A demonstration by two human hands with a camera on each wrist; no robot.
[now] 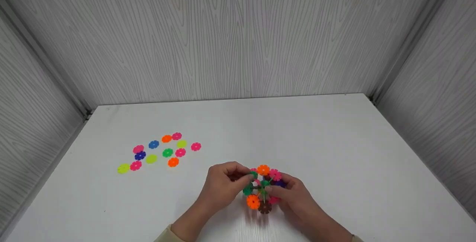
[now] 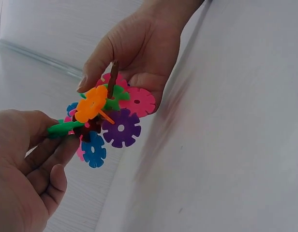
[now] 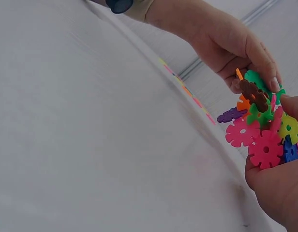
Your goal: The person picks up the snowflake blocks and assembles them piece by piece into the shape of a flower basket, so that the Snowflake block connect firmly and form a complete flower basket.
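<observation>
Both hands hold up a cluster of interlocked plastic flower discs (image 1: 263, 170) over the front of the table. Orange, brown, pink, green, purple, blue and yellow discs slot into one another at various angles. From the right, my right hand (image 1: 297, 195) grips the cluster, thumb on the near side and fingers behind it. Thumb and fingertips of my left hand (image 1: 225, 182) pinch a green disc (image 2: 64, 128) at the cluster's left edge. In the right wrist view, a brown disc (image 3: 254, 95) sticks out beside the left fingertips, and pink discs (image 3: 265, 149) lie against the right hand.
Loose flower discs (image 1: 167, 152) in pink, orange, yellow, green and blue lie flat on the left part of the white table (image 1: 316, 134). Some of them touch or overlap. Grey wood-grain panels (image 1: 230, 37) stand behind the table and along both sides.
</observation>
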